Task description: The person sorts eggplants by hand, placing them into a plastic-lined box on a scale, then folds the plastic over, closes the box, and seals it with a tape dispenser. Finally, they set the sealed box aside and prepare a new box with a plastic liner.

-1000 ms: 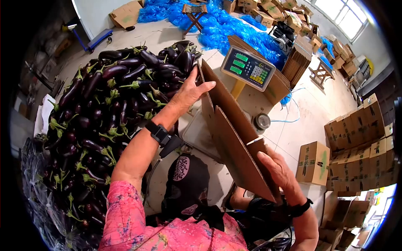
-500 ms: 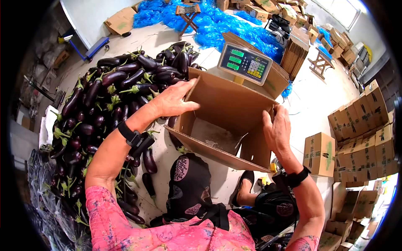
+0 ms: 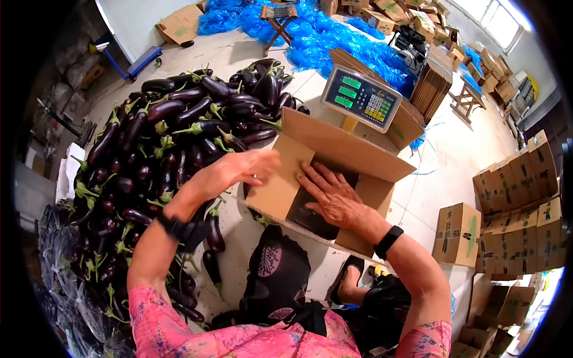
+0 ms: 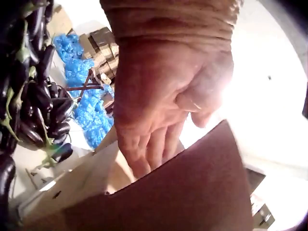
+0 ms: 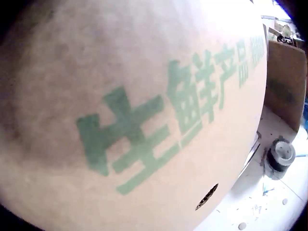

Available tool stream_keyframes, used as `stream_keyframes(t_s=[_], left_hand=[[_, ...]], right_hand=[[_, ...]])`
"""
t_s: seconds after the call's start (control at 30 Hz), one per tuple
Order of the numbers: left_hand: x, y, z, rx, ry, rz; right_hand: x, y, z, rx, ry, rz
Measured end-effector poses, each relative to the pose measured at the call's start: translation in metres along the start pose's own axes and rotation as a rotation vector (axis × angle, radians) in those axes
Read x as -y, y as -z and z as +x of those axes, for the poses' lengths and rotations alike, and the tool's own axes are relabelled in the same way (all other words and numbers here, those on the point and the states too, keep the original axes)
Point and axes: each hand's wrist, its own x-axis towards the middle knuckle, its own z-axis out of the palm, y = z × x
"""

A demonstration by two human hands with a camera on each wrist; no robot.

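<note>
A cardboard box (image 3: 352,149) sits in front of me, its left short flap (image 3: 283,179) folded inward over the opening. My right hand (image 3: 334,194) reaches over the opening with fingers spread, fingertips at the edge of that flap. Close by its left side is my left hand (image 3: 242,167), slightly blurred, fingers extended toward the flap. In the left wrist view the left hand (image 4: 159,96) hangs palm toward the camera, fingers partly hidden behind a cardboard panel (image 4: 183,187). The right wrist view is filled by a box panel (image 5: 144,125) with green characters; the right hand is hidden there.
A large heap of eggplants (image 3: 173,149) lies to the left. Behind the box stands a scale display (image 3: 362,98); a tape roll (image 5: 280,156) is on the floor. A closed carton (image 3: 456,234) and stacked cartons (image 3: 519,179) are at right, blue plastic (image 3: 334,42) behind.
The box has turned from tilted on its side to opening upward. Its left flap is now folded in. The right hand has moved from the right edge to over the opening; the left has left the rim.
</note>
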Motion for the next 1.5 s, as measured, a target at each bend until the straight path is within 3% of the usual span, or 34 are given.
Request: stream_keyframes(t_s=[0.07, 0.1, 0.13, 0.27, 0.3, 0.4, 0.43, 0.47, 0.5, 0.53, 0.6, 0.63, 0.67, 0.73, 0.87, 0.93, 1.0, 1.07, 1.1, 1.2, 1.23, 1.27, 1.33, 1.4, 1.5], left_hand=[[0.0, -0.024, -0.02, -0.281, -0.242, -0.019], [0.006, -0.037, -0.02, -0.289, -0.282, 0.081], [0.015, -0.046, -0.017, -0.317, -0.28, 0.349], [0.011, -0.049, 0.017, -0.622, -0.353, 0.278], [0.013, -0.042, 0.025, -0.684, -0.273, 0.262], [0.035, -0.032, 0.048, -0.711, -0.233, 0.309], [0.05, -0.032, 0.059, -0.752, -0.25, 0.357], [0.067, -0.033, 0.065, -0.734, -0.146, 0.341], [0.082, -0.033, 0.072, -0.718, -0.049, 0.323], [0.088, -0.033, 0.08, -0.7, 0.044, 0.307], [0.094, -0.03, 0.094, -0.75, 0.092, 0.425], [0.087, -0.029, 0.092, -0.734, 0.177, 0.454], [0.083, -0.028, 0.089, -0.724, 0.267, 0.478], [0.099, -0.022, 0.079, -0.934, 0.123, 0.438], [0.105, -0.022, 0.08, -0.928, 0.16, 0.372], [0.115, -0.022, 0.087, -0.912, 0.129, 0.319], [0.139, -0.023, 0.09, -1.112, -0.001, 0.385], [0.153, -0.02, 0.08, -0.918, 0.063, 0.214], [0.155, -0.026, 0.074, -0.918, -0.077, 0.047], [0.172, -0.053, 0.038, -0.84, 0.07, -0.476], [0.184, -0.069, 0.014, -0.883, 0.147, -0.537], [0.224, -0.078, -0.017, -0.737, 0.133, -0.453], [0.281, -0.13, -0.083, -0.726, 0.269, -0.208], [0.334, -0.184, -0.154, -0.362, 0.538, 0.194], [0.273, -0.264, -0.222, -0.198, 0.613, -0.512]], right_hand=[[0.0, -0.001, -0.005, -0.004, 0.006, -0.033], [0.003, -0.003, -0.006, -0.005, 0.014, -0.046], [0.004, -0.005, -0.006, -0.007, 0.004, -0.022], [-0.001, 0.011, -0.005, -0.029, 0.073, 0.034], [-0.007, 0.018, -0.002, -0.041, 0.114, 0.042], [-0.037, 0.062, -0.005, -0.582, 0.136, -0.101], [-0.048, 0.087, -0.013, -0.596, 0.118, -0.248], [-0.048, 0.11, -0.013, -0.664, 0.07, -0.337], [-0.041, 0.129, -0.015, -0.574, -0.114, -0.357], [-0.051, 0.132, -0.016, -0.551, -0.161, -0.375], [-0.056, 0.108, -0.031, -0.273, -0.351, -0.251], [-0.044, 0.104, -0.032, -0.327, -0.324, -0.263], [-0.037, 0.102, -0.035, -0.261, -0.379, -0.155], [-0.014, 0.1, -0.044, -0.234, -0.353, -0.152], [-0.005, 0.101, -0.062, -0.141, -0.168, -0.029], [0.013, 0.062, -0.083, 0.096, -0.137, -0.056], [0.002, 0.054, -0.087, 0.089, -0.124, -0.021], [-0.008, 0.053, -0.087, 0.09, -0.122, -0.041], [-0.011, 0.055, -0.085, 0.108, -0.122, -0.054], [-0.015, 0.048, -0.084, 0.102, -0.128, -0.116], [-0.014, 0.044, -0.082, 0.097, -0.145, -0.088], [-0.013, 0.041, -0.082, 0.076, -0.126, -0.088], [-0.009, 0.038, -0.082, 0.109, -0.13, -0.189], [-0.008, 0.036, -0.082, 0.114, -0.11, -0.226], [-0.01, 0.036, -0.081, 0.118, -0.101, -0.229]])
